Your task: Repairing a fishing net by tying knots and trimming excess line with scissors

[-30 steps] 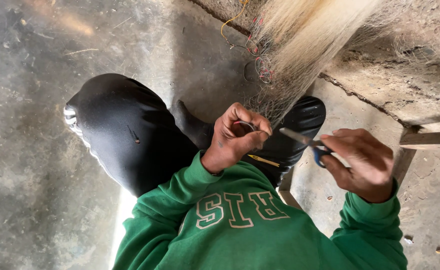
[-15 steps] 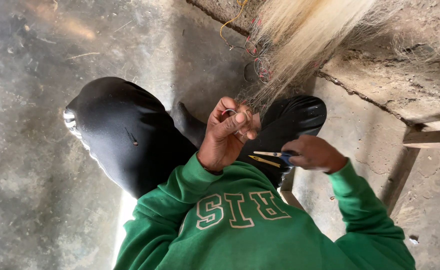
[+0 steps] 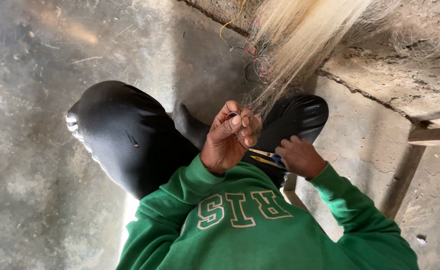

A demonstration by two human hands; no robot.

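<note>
A pale bundle of fine net fibres (image 3: pixel 305 35) hangs down from the top of the view to my lap. My left hand (image 3: pixel 228 142) is raised in front of my chest, its fingertips pinched on thin strands at the bundle's lower end. Just to the right and lower, my right hand (image 3: pixel 301 158) rests against my black-trousered leg (image 3: pixel 125 135). It grips small scissors (image 3: pixel 269 157) with a blue handle and yellow on the blades, which point left towards my left hand. My green sweatshirt fills the bottom of the view.
I sit on a rough concrete floor (image 3: pixel 40 150). Small red and dark wire loops (image 3: pixel 260 62) and a yellow cord (image 3: pixel 228 22) lie by a raised cracked concrete ledge (image 3: pixel 390 80). A wooden plank (image 3: pixel 432 135) juts in at the right.
My right hand has dropped with the scissors from beside the strands down to my leg. My left hand has lifted a little, still pinching the strands.
</note>
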